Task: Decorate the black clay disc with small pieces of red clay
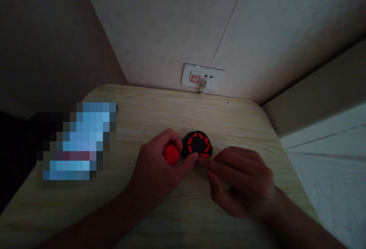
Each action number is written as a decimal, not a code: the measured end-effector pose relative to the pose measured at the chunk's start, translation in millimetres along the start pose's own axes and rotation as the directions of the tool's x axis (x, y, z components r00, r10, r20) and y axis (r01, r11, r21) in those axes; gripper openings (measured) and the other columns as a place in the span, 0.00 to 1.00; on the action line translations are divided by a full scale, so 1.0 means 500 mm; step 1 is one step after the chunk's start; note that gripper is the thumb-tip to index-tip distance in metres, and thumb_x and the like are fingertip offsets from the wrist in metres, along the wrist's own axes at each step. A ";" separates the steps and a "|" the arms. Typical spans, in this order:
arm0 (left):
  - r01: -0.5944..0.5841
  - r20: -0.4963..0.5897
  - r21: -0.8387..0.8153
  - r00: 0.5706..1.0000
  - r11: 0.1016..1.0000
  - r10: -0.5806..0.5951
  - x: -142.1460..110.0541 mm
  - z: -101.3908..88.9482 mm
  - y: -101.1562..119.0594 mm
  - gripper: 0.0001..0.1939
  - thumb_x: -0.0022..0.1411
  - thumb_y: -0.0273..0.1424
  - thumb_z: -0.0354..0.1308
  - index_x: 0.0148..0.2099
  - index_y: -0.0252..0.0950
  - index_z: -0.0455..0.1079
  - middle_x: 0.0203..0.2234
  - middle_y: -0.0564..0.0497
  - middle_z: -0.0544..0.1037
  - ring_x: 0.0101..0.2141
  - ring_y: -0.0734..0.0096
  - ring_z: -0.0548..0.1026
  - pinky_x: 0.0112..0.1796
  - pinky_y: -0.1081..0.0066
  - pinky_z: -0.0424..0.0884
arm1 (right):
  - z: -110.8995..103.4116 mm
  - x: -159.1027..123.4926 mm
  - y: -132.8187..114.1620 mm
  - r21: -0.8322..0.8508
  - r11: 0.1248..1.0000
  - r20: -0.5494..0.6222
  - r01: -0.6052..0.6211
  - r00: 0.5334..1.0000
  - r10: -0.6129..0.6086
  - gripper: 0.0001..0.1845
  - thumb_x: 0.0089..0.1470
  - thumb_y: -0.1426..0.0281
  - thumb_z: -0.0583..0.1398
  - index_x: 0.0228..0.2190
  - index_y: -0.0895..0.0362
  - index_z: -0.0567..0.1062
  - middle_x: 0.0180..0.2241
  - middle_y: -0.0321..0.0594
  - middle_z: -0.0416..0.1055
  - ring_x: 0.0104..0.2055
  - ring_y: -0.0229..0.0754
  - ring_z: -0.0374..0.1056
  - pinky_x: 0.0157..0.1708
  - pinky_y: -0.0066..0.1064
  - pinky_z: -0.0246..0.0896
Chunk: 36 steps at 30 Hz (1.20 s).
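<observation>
A black clay disc [197, 145] with a ring of small red pieces on top lies on the light wooden table [160, 106]. My left hand [160, 169] curls around a red clay ball [170, 154] just left of the disc, its thumb reaching the disc's near edge. From the right, my right hand [243, 180] stretches its fingers toward that same near edge, fingertips pressed together close to the left thumb. Whether they pinch a bit of clay is too dark to tell.
A white wall socket [201, 77] with a red mark and a plug sits behind the table's far edge. A blurred blue patch [82, 142] covers something at the table's left. A pale floor or bed surface [328, 165] lies to the right.
</observation>
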<state>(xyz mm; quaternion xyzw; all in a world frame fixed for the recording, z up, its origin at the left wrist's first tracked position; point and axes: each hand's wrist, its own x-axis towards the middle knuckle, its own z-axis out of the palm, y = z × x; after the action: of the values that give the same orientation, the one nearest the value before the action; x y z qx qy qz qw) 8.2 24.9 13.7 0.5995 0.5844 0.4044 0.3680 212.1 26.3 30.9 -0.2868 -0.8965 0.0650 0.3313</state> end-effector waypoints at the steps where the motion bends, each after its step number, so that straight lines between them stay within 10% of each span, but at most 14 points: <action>1: 0.001 -0.005 0.008 1.000 1.000 -0.001 0.000 0.000 0.000 0.14 0.54 0.32 0.68 0.29 0.38 0.64 0.20 0.60 0.66 0.21 0.76 0.63 0.22 0.76 0.61 | 0.001 0.000 -0.001 -0.007 1.000 0.019 0.004 1.000 -0.004 0.11 0.54 0.77 0.61 0.39 0.60 0.80 0.25 0.40 0.75 0.21 0.38 0.67 0.20 0.32 0.62; 16: -0.044 0.034 -0.038 0.998 0.998 0.046 0.001 -0.013 0.002 0.08 0.57 0.28 0.63 0.30 0.38 0.65 0.21 0.59 0.67 0.22 0.75 0.64 0.23 0.76 0.63 | 0.002 0.001 -0.003 -0.035 0.999 0.046 -0.002 0.999 0.003 0.09 0.56 0.73 0.62 0.40 0.58 0.80 0.26 0.39 0.76 0.22 0.38 0.69 0.21 0.31 0.63; 20: 0.007 0.067 -0.039 0.998 0.999 -0.005 0.000 -0.019 -0.006 0.12 0.56 0.28 0.62 0.44 0.40 0.70 0.21 0.61 0.69 0.20 0.74 0.64 0.23 0.74 0.65 | 0.002 -0.001 -0.003 -0.044 0.999 0.018 0.001 1.000 0.000 0.10 0.56 0.73 0.62 0.41 0.58 0.79 0.26 0.39 0.76 0.22 0.38 0.68 0.21 0.31 0.63; 26: -0.092 0.112 -0.049 0.989 0.995 0.097 0.005 -0.022 -0.003 0.22 0.55 0.23 0.63 0.53 0.41 0.74 0.47 0.53 0.81 0.47 0.64 0.78 0.49 0.67 0.73 | 0.006 -0.001 -0.003 -0.071 0.997 0.067 -0.002 0.998 0.007 0.15 0.57 0.70 0.61 0.46 0.60 0.77 0.29 0.39 0.77 0.23 0.38 0.68 0.22 0.33 0.62; 36: -0.122 0.114 -0.055 0.985 0.991 0.127 0.004 -0.019 -0.005 0.23 0.55 0.22 0.63 0.53 0.41 0.74 0.48 0.53 0.81 0.49 0.64 0.78 0.51 0.67 0.73 | 0.014 -0.001 -0.004 -0.049 0.998 0.094 -0.050 0.994 0.055 0.19 0.56 0.70 0.62 0.49 0.62 0.74 0.32 0.39 0.80 0.22 0.39 0.69 0.23 0.34 0.62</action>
<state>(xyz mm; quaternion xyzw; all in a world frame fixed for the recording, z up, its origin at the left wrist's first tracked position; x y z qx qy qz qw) -1.4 26.6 15.4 0.6487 0.5134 0.4045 0.3899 207.1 24.8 25.7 -0.3146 -0.9046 0.0664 0.2797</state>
